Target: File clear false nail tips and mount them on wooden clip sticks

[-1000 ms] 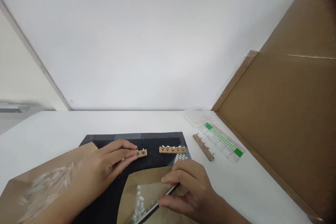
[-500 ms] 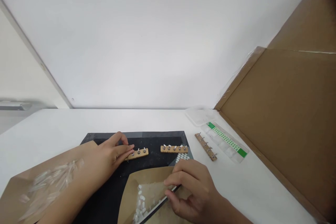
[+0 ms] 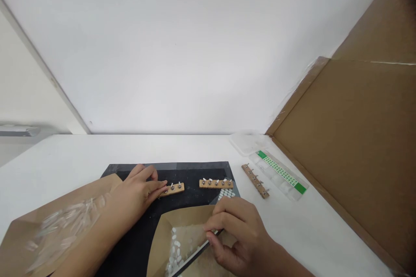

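My left hand (image 3: pixel 139 192) is closed at the left end of a wooden strip (image 3: pixel 177 189) with small metal switches; what its fingertips pinch is too small to name. My right hand (image 3: pixel 238 233) pinches the upper end of a thin black-and-white stick (image 3: pixel 195 256) over a brown paper tray (image 3: pixel 167 220). Inside that tray are several white oval caps (image 3: pixel 176 243). Another wooden strip (image 3: pixel 216 184), its switches bearing white caps, lies on the black mat (image 3: pixel 191 197). White ovals (image 3: pixel 226 193) are laid in rows just behind my right hand.
A third strip (image 3: pixel 255 181) lies on the white table (image 3: pixel 292 225) at the right. Beyond it are a clear plastic case (image 3: pixel 282 173) with a green label and a cardboard wall (image 3: pixel 357 138). Left stands a brown tray (image 3: pixel 19 233) of clear plastic pieces.
The fingers of my left hand have shifted slightly at the strip, and its forearm has moved a little to the right. My right hand has hardly moved and keeps its grip.
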{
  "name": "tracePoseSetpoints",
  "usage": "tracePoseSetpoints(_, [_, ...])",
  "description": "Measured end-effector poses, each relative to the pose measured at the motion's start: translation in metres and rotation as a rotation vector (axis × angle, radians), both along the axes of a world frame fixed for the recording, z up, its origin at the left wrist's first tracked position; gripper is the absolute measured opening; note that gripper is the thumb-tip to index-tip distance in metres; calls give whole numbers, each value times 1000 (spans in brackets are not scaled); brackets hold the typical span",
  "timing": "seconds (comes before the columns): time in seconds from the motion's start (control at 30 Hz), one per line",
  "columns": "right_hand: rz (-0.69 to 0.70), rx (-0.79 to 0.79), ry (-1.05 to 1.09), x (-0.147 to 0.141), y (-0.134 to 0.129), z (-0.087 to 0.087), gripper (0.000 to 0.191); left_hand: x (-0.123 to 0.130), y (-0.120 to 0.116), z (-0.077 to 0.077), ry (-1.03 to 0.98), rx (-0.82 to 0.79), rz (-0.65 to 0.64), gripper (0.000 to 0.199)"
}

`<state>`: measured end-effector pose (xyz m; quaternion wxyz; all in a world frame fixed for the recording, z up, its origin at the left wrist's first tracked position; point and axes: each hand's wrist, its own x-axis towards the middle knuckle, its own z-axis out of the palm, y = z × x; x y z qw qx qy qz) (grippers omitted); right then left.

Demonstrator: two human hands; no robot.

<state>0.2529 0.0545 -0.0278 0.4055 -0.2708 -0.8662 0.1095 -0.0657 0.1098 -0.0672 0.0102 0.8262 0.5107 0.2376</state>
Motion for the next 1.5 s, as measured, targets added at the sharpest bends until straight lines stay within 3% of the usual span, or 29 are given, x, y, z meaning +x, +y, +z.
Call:
tracePoseSetpoints(0.5, [20,-17,-12,-1,-2,3,14,2,-3,9,11,-55,3,35])
tracePoseSetpoints(0.9, [17,-40,-46,-1,-1,0,12,-12,-4,15,73,-109,-16,30])
tracePoseSetpoints(1.13, [24,-50,-70,-1,0,-1,13,-5,-5,20,86,-215,-41,29])
tracePoseSetpoints(1.5, [16,-84,-112,1,0,-2,10,-11,-2,13,-4,-261,51,21])
